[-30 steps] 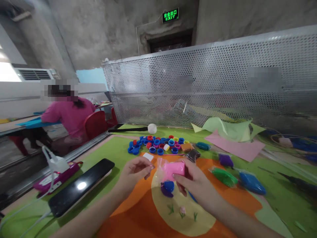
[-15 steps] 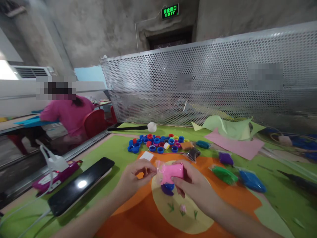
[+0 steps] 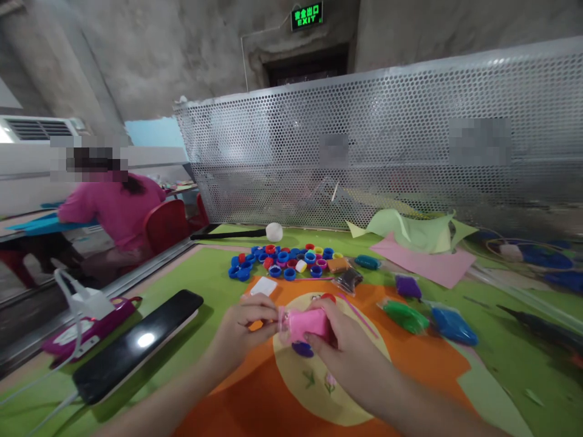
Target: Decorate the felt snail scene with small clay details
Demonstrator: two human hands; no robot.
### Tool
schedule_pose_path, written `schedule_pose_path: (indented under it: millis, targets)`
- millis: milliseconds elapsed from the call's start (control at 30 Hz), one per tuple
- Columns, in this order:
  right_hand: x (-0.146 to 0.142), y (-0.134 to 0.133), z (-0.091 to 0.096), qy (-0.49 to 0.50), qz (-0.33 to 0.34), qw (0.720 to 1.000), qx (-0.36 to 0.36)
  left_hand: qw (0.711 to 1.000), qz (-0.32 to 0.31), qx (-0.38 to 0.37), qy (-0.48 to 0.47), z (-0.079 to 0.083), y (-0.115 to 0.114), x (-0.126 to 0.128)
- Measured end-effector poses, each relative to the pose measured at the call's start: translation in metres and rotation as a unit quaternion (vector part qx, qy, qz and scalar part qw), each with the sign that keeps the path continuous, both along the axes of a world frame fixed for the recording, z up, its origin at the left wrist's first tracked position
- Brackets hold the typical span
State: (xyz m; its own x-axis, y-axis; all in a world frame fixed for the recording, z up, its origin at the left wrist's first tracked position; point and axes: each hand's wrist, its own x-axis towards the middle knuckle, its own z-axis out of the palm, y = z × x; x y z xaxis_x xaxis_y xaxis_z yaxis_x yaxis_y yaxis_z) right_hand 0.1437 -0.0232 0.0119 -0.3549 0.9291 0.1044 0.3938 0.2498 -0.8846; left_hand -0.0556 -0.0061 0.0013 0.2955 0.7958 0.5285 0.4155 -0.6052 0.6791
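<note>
A clear packet of pink modelling clay (image 3: 303, 325) is held between my two hands. My right hand (image 3: 348, 340) is closed around the packet's right side, thumb in front. The fingers of my left hand (image 3: 250, 325) pinch the clear plastic at its left end. Below the packet lies a pale yellow paper oval (image 3: 346, 403) on orange paper (image 3: 237, 400). The oval bears a dark blue piece (image 3: 302, 349), small green grass shapes (image 3: 310, 379) and a pink flower (image 3: 330, 381). Part of the oval is hidden by my right hand.
Coloured bottle caps (image 3: 283, 257) are heaped behind my hands. Bagged green clay (image 3: 405, 317), blue clay (image 3: 454, 325) and purple clay (image 3: 407, 286) lie to the right. A phone (image 3: 139, 343) and a power strip (image 3: 88, 331) are on the left. A perforated metal screen (image 3: 382, 121) stands behind.
The pink clay packet and both hands have moved slightly lower and left in view. Part of a red piece and a pink strip now show behind my right hand. The whole view has shifted a little.
</note>
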Motion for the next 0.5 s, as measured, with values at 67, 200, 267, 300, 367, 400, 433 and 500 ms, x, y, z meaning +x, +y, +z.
schedule_pose_path:
  millis: [67, 200, 267, 300, 367, 400, 433, 500]
  targets:
    - [0.0002, -0.0018, -0.0041, -0.01, 0.007, 1.0, -0.002, 1.0, 0.0, -0.007, 0.017, 0.0018, -0.0012, 0.0015]
    - [0.0009, -0.0048, -0.0082, -0.016, 0.016, 1.0, 0.006, 0.999, 0.003, -0.014, 0.042, 0.0057, -0.0033, 0.0032]
    - [0.0008, -0.0059, -0.0064, -0.023, 0.013, 0.999, 0.023, 0.999, 0.003, -0.014, 0.049, 0.0058, -0.0038, 0.0035]
    - [0.0006, -0.0063, -0.0051, -0.028, 0.013, 0.999, 0.031, 0.999, 0.002, -0.013, 0.051, 0.0052, -0.0039, 0.0036]
    - [-0.0001, -0.0066, -0.0028, -0.044, 0.016, 0.998, 0.044, 0.999, 0.0, -0.012, 0.053, 0.0031, -0.0042, 0.0041]
    - [-0.0004, -0.0066, -0.0022, -0.054, 0.021, 0.997, 0.046, 0.998, -0.002, -0.012, 0.055, 0.0019, -0.0044, 0.0046]
    - [-0.0006, -0.0065, -0.0022, -0.061, 0.026, 0.997, 0.048, 0.998, -0.005, -0.012, 0.057, 0.0008, -0.0047, 0.0053]
    - [-0.0009, -0.006, -0.0032, -0.072, 0.035, 0.996, 0.046, 0.998, -0.014, -0.016, 0.062, -0.0006, -0.0054, 0.0071]
